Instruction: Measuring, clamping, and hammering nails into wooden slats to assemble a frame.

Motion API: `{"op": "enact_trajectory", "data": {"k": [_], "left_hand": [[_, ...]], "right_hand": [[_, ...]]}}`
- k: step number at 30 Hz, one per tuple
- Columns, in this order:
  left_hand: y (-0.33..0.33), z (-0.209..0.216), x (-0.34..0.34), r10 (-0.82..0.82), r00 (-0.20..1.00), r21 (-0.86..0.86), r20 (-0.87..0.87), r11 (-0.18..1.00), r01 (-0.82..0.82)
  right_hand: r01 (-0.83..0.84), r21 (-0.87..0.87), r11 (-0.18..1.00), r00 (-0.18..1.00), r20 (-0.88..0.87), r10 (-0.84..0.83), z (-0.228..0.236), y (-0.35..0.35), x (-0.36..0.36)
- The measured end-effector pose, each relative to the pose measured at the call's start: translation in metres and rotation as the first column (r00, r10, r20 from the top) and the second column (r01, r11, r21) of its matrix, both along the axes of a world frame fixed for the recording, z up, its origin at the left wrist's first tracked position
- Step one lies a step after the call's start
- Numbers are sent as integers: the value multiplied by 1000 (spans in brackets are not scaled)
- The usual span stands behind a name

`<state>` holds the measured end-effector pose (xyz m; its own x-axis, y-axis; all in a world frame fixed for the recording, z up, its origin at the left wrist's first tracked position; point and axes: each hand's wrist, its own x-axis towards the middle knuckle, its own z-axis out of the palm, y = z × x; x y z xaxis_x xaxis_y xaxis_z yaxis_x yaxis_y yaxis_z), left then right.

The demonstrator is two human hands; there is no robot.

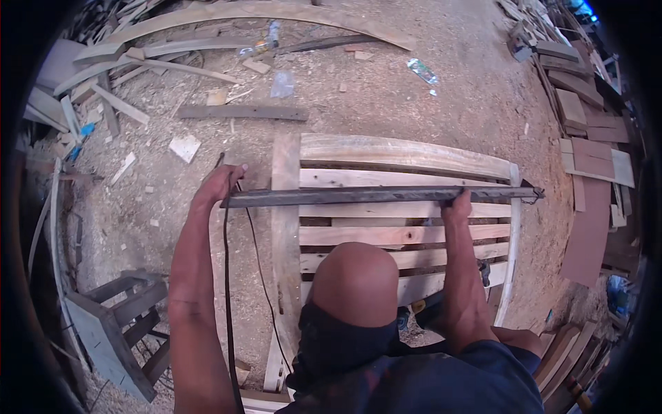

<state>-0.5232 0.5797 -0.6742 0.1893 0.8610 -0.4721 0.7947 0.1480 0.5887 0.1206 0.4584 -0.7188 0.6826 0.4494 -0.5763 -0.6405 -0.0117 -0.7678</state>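
A long dark straight bar (372,195) lies across a slatted wooden frame (407,238) on the sawdust floor. My left hand (224,183) grips the bar's left end, just past the frame's left rail (285,228). My right hand (456,207) presses down on the bar near its right end, above the pale slats. My bent knee (355,279) rests over the frame's lower slats. A thin black cord (227,290) hangs from near my left hand and runs down along my forearm.
A grey wooden stool (114,324) lies tipped at the lower left. Long curved planks (255,14) and loose offcuts lie at the top. Stacked boards (586,138) line the right side. A dark plank (241,112) lies above the frame.
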Motion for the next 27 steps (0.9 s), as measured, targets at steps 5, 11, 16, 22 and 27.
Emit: {"op": "enact_trajectory", "data": {"k": [5,11,16,22,27], "left_hand": [[-23,16,-7,123,985,-101,124,989,-111],[-26,23,10,179,980,-52,89,983,-175],[-54,28,-17,275,962,-3,5,962,-275],[-56,24,-37,261,965,17,29,965,-261],[-54,54,-73,165,986,167,-34,973,-157]], "right_hand": [[-37,-112,993,995,-92,27,14,-8,19],[-454,-708,541,517,286,807,55,-44,51],[-376,-827,417,-535,561,631,158,-24,-168],[-400,-883,246,-828,463,315,97,-44,-217],[-371,-927,52,-830,356,429,86,-36,-227]]}}
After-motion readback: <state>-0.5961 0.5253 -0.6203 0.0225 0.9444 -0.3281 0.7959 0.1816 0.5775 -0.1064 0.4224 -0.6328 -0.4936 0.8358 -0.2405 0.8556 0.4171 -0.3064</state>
